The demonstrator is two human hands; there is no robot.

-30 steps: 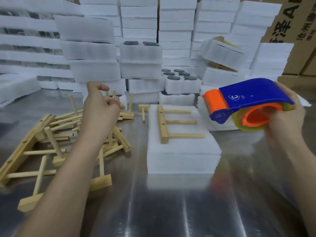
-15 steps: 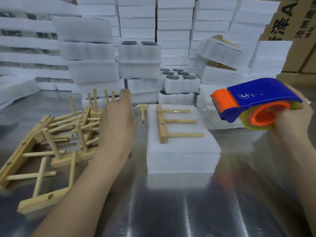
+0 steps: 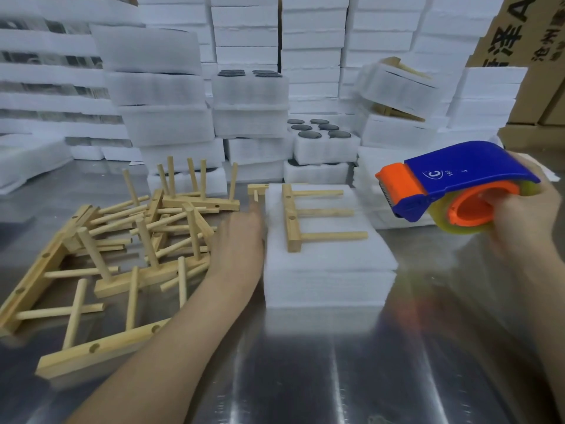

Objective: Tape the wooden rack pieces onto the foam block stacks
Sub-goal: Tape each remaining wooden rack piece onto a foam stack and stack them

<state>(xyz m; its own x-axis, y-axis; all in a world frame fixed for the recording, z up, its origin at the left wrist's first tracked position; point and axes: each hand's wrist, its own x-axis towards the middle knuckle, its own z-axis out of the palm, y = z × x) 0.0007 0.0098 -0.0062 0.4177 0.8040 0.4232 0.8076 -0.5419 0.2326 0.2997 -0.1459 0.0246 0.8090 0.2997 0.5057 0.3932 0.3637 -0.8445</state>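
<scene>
A white foam block stack [image 3: 328, 264] sits mid-table with one wooden rack piece [image 3: 295, 217] lying flat on top, its three dowels pointing right. My left hand [image 3: 237, 240] is blurred, just left of the stack beside the pile of loose wooden rack pieces [image 3: 122, 252], fingers stretched forward and holding nothing. My right hand [image 3: 526, 218] grips a blue and orange tape dispenser [image 3: 452, 185] in the air to the right of the stack, its orange blade end pointing left. A small wooden piece [image 3: 256, 189] lies at the stack's far left corner.
The shiny metal table [image 3: 305, 377] reflects light in front. Stacked white foam blocks [image 3: 250, 96] fill the back, some holding dark round items [image 3: 318, 130]. Cardboard boxes [image 3: 526, 41] stand at the far right.
My left hand moved from above the wooden pile rightward and down toward the foam stack, its fingers uncurling. The tape dispenser drifted slightly right. Some pile pieces shifted.
</scene>
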